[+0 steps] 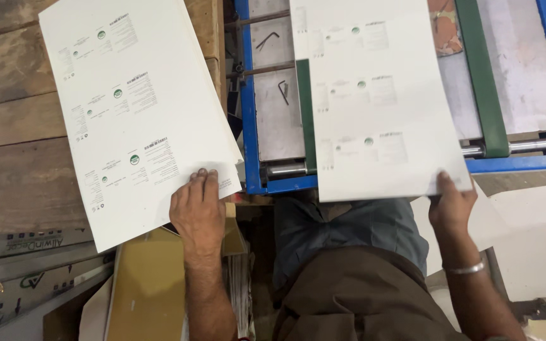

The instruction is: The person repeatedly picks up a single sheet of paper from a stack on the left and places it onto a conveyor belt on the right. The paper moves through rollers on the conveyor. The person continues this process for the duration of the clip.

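Note:
My left hand [197,208] rests flat on the near corner of a stack of white printed sheets [134,107] lying tilted on a wooden table [7,126]. My right hand [451,202] pinches the near right corner of a single white printed sheet [380,101]. That sheet lies over the bed of a blue-framed machine [251,126], across its green belts [481,76]. Each sheet carries three rows of small print with green round marks.
Two hex keys [282,91] lie on the machine's metal plate. A steel roller [532,146] runs along the machine's near edge. Brown cardboard [150,284] and printed boards [20,265] sit below the table. More white sheets [532,240] lie at lower right.

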